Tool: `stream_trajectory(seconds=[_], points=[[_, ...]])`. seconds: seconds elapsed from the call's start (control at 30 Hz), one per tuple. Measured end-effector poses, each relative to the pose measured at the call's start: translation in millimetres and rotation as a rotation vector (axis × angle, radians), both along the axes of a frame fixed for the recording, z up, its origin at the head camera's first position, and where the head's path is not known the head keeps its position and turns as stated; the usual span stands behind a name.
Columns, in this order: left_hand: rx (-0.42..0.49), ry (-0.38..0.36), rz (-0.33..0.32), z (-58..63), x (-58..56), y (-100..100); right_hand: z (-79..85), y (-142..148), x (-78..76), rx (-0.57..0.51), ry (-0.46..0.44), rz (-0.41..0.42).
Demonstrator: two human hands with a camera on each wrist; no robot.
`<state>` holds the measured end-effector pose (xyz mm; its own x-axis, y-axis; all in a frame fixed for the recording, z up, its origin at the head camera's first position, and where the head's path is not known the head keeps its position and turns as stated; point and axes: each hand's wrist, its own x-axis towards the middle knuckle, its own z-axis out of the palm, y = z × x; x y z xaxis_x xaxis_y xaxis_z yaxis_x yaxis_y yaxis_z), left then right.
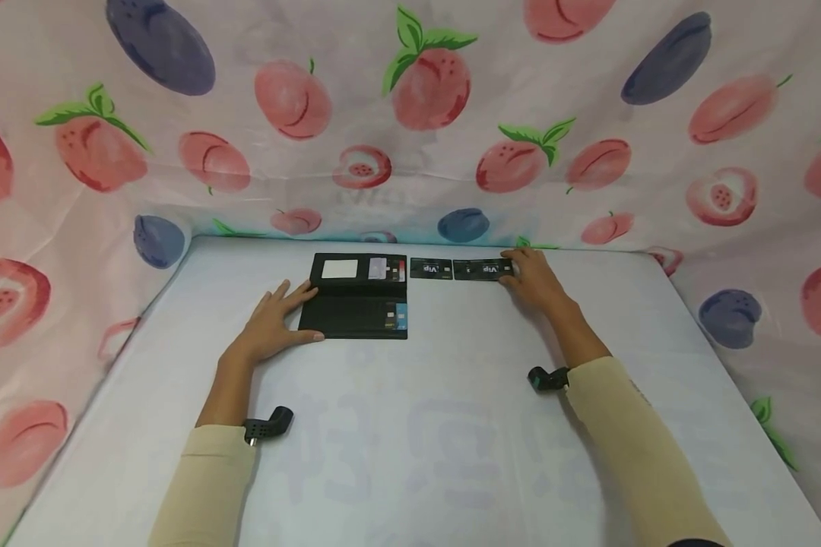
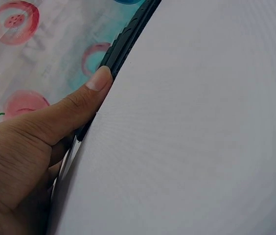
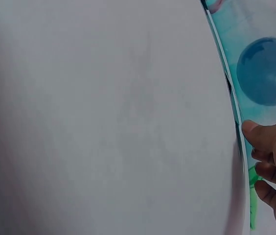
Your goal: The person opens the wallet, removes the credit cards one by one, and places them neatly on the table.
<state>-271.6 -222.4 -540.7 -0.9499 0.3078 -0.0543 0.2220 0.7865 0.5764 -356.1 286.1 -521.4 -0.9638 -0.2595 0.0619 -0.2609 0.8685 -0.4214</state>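
Observation:
A black bifold card wallet (image 1: 342,315) lies unfolded near the table's back edge, with several cards tucked in its right-hand slots and a white panel (image 1: 340,269) upper left. My left hand (image 1: 268,327) rests on its left side, fingers spread, thumb at the lower edge; in the left wrist view the thumb touches the wallet's dark edge (image 2: 132,36). Right of the wallet lie a black "Vip" card (image 1: 431,268) and a longer black strip (image 1: 475,270), seemingly overlapping cards. My right hand (image 1: 539,282) pinches the strip's right end between thumb and finger.
The white table (image 1: 410,456) ends at the back against a fruit-print curtain (image 1: 356,99), which also hangs along both sides. A black wrist camera (image 1: 270,424) sits at the left sleeve, another camera (image 1: 547,378) at the right.

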Motion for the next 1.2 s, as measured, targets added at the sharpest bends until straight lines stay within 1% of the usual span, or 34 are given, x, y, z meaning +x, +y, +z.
stream_trajectory(seconds=[0.27,0.4,0.53,0.77,1.2], points=[[-0.007,0.012,-0.011,-0.5,-0.9,0.2,-4.0,18.8,-0.7,0.002,-0.002,0.000],[-0.003,0.019,-0.017,0.2,-1.4,-0.1,-4.6,26.2,0.4,-0.013,-0.019,-0.006],[0.003,0.016,-0.014,0.0,-1.5,-0.4,-6.5,32.7,0.9,-0.053,-0.028,-0.021],[0.009,0.009,-0.006,-2.1,-1.5,-1.1,-12.6,44.4,1.4,-0.137,-0.017,-0.029],[0.009,0.011,-0.016,-0.6,-0.8,-0.9,-14.1,53.3,3.1,-0.174,-0.010,-0.035]])
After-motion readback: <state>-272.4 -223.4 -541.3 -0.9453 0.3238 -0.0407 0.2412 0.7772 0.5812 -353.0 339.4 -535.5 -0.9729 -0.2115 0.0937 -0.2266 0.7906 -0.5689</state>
